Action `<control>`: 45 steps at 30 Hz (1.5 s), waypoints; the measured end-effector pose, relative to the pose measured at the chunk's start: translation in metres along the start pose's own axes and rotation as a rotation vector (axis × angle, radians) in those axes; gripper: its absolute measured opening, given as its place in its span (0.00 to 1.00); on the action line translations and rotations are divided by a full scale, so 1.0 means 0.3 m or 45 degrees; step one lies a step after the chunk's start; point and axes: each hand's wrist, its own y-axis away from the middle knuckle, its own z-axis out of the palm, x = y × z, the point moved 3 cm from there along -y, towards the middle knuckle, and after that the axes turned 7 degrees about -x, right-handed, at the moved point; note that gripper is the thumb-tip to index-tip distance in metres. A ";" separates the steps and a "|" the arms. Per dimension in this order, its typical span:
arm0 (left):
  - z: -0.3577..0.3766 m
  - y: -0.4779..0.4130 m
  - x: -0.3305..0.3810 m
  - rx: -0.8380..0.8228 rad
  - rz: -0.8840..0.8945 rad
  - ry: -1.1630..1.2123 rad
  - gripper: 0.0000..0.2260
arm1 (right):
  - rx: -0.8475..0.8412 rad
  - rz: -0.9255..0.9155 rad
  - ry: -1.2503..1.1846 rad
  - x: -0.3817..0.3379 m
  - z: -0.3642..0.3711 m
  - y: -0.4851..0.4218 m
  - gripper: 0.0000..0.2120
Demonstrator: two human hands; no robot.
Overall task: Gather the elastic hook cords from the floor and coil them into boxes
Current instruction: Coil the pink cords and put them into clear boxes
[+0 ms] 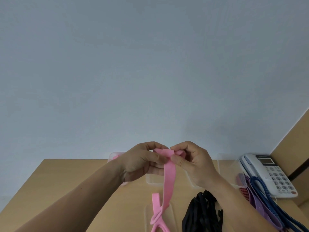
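head | L hand (142, 162) + R hand (194, 163) both pinch folded top of pink cord (168, 181), fingers curled on it, prob. starting coil | tail hangs to table (66, 181) | clear box (150, 181) just behind hands | black cords (202, 213), phone (270, 173) crowd R; more swing room L

Single head-worn wide-angle view, looking forward and slightly down.
Pale grey-blue wall (150, 64) fills most of the frame, far; light brown wooden tabletop (66, 181) low in frame, near. Left hand (142, 162) and right hand (195, 163) close under lens, lower centre, arms entering from near edge.
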 end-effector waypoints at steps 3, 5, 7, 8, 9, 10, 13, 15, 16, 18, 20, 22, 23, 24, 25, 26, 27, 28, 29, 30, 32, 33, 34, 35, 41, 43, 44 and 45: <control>0.015 -0.001 0.001 0.002 0.026 -0.024 0.17 | 0.015 -0.010 0.025 0.004 -0.008 0.002 0.09; 0.026 0.003 0.002 0.012 0.050 -0.032 0.18 | 0.001 -0.020 0.021 0.002 -0.009 0.004 0.10; 0.026 0.006 0.001 0.055 0.078 -0.026 0.20 | -0.009 -0.037 0.023 0.002 -0.008 0.006 0.11; 0.023 0.005 -0.001 0.080 0.097 -0.017 0.20 | -0.008 -0.039 0.017 0.002 -0.008 0.007 0.11; 0.020 0.005 -0.003 0.104 0.121 -0.007 0.19 | -0.006 -0.033 0.004 0.004 -0.007 0.007 0.12; 0.017 0.004 -0.005 0.124 0.143 -0.003 0.17 | -0.006 -0.019 -0.018 0.008 -0.007 0.007 0.12; 0.013 0.002 -0.006 0.154 0.200 -0.056 0.09 | -0.036 0.045 -0.136 0.020 -0.008 0.007 0.14; 0.014 0.000 -0.006 0.176 0.237 -0.134 0.08 | -0.074 0.098 -0.246 0.027 -0.009 0.011 0.15; 0.014 -0.001 -0.006 0.188 0.258 -0.182 0.08 | -0.097 0.124 -0.267 0.026 -0.007 0.012 0.16; 0.019 -0.003 -0.006 0.176 0.313 -0.280 0.08 | -0.122 0.163 -0.256 0.022 -0.004 0.011 0.14; 0.022 -0.006 -0.011 0.171 0.356 -0.348 0.08 | -0.092 0.192 -0.238 0.017 -0.006 0.006 0.13; 0.016 -0.008 -0.015 0.213 0.363 -0.368 0.09 | -0.060 0.193 -0.200 0.014 -0.010 0.004 0.12; 0.011 -0.010 -0.017 0.234 0.348 -0.348 0.11 | -0.052 0.178 -0.187 0.012 -0.010 0.004 0.10; 0.006 -0.012 -0.019 0.241 0.326 -0.311 0.13 | -0.045 0.159 -0.180 0.012 -0.012 0.005 0.06; 0.004 -0.013 -0.020 0.231 0.304 -0.275 0.14 | -0.037 0.144 -0.177 0.013 -0.013 0.006 0.04; 0.005 -0.013 -0.020 0.213 0.281 -0.264 0.14 | -0.021 0.131 -0.170 0.014 -0.015 0.008 0.04; 0.006 -0.013 -0.019 0.196 0.260 -0.281 0.13 | -0.007 0.127 -0.163 0.014 -0.015 0.008 0.05; 0.006 -0.013 -0.019 0.184 0.239 -0.308 0.13 | 0.005 0.125 -0.152 0.014 -0.014 0.007 0.06; 0.005 -0.013 -0.018 0.182 0.221 -0.330 0.12 | 0.011 0.124 -0.140 0.012 -0.012 0.007 0.07; 0.003 -0.013 -0.016 0.182 0.204 -0.348 0.12 | 0.013 0.121 -0.128 0.014 -0.010 0.006 0.07; 0.003 -0.011 -0.012 0.165 0.172 -0.386 0.12 | 0.015 0.121 -0.129 0.016 -0.008 0.005 0.08; 0.004 -0.010 -0.012 0.151 0.164 -0.405 0.12 | 0.013 0.124 -0.130 0.017 -0.008 0.005 0.08; 0.005 -0.010 -0.013 0.139 0.162 -0.418 0.12 | 0.004 0.125 -0.124 0.018 -0.010 0.005 0.08; 0.004 -0.010 -0.016 0.133 0.166 -0.426 0.12 | -0.009 0.125 -0.108 0.016 -0.010 0.006 0.08; 0.009 -0.012 -0.021 0.027 0.190 -0.308 0.15 | -0.028 0.138 -0.165 0.005 0.006 0.009 0.08; 0.006 -0.013 -0.020 0.052 0.186 -0.268 0.16 | -0.018 0.124 -0.176 0.008 0.009 0.007 0.09; 0.005 -0.014 -0.020 0.058 0.183 -0.255 0.16 | -0.016 0.120 -0.164 0.011 0.008 0.006 0.10; 0.007 -0.015 -0.021 0.056 0.179 -0.248 0.17 | -0.014 0.119 -0.138 0.014 0.007 0.005 0.11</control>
